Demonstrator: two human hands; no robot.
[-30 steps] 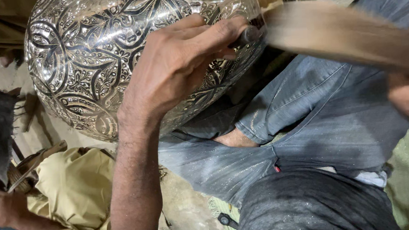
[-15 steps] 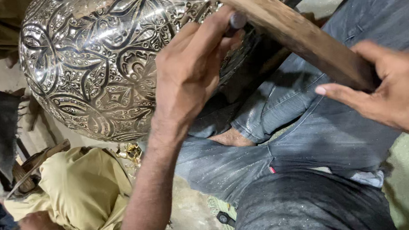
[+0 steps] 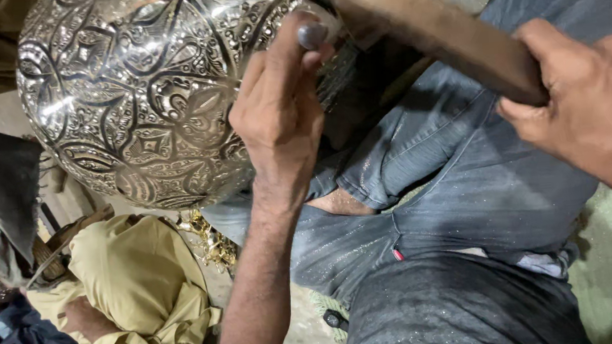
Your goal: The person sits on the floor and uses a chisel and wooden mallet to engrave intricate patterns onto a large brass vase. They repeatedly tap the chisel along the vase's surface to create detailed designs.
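Looking down, I see my left hand (image 3: 280, 116) pinching a small metal punch (image 3: 312, 35) against the engraved silver vessel (image 3: 147, 97), which sits just up and left of that hand, over my jeans-clad lap (image 3: 425, 206). My right hand (image 3: 592, 106) is closed around a wooden hammer handle (image 3: 441, 34), whose long axis runs from that hand up-left toward the punch. A person in yellow sleeves (image 3: 132, 280) sits lower left. No packages or labels show.
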